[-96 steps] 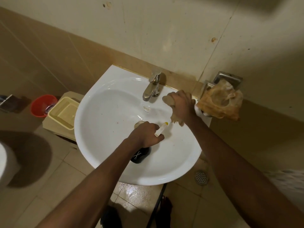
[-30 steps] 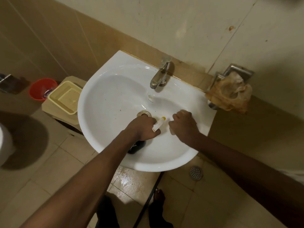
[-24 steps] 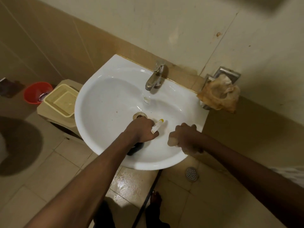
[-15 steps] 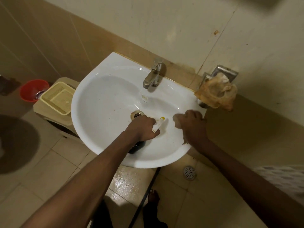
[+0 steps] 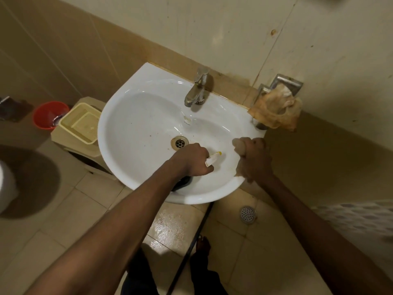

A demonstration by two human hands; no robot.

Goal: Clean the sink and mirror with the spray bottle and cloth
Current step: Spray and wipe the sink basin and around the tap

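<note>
- Both forearms are bare from elbow to wrist, with no sleeve on either.
- The left hand point(image 5: 190, 160) and right hand point(image 5: 254, 159) wear no gloves.
- Dark trousers point(image 5: 140, 275) cover the legs.
- One bare foot point(image 5: 203, 243) shows on the near floor.

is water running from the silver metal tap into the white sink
No, the silver metal tap shows no stream below its spout, and the white ceramic sink basin under it looks dry.
</note>
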